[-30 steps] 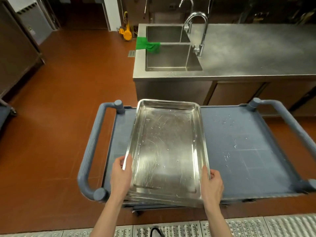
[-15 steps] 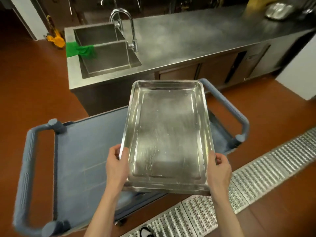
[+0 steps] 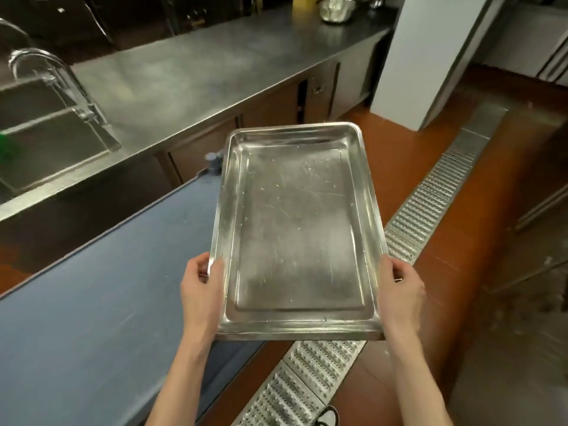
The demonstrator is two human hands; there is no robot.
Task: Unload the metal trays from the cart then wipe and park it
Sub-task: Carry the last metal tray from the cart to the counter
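1. Presently, the long stainless-steel counter (image 3: 215, 66) with its sink (image 3: 46, 142) and curved tap (image 3: 61, 75) runs along the far side. I judge it the likely place for unloaded trays, though none is visible on it. A green cloth (image 3: 6, 149) shows at the sink's left edge, blurred.
2. My flat-topped blue-grey plastic cart (image 3: 92, 287) stands just beside the counter. The part of its top in view carries no tray; its left portion is out of frame, so I cannot confirm it is fully unloaded. Wiping and parking are not yet done, in my judgement.
3. The perforated metal floor drain grating (image 3: 415, 216) runs below and to my right, across the red-brown floor (image 3: 461, 302).
4. The scratched rectangular stainless-steel tray (image 3: 298, 232) is clear of the cart, held roughly level in the air over the cart's right end and the grating, and empty but for a few droplets.
5. My left hand (image 3: 199, 293) grips the tray's left rim near the close corner, thumb on top, fingers curled beneath.
6. My right hand (image 3: 399, 293) grips the right rim likewise. Both holds look firm.
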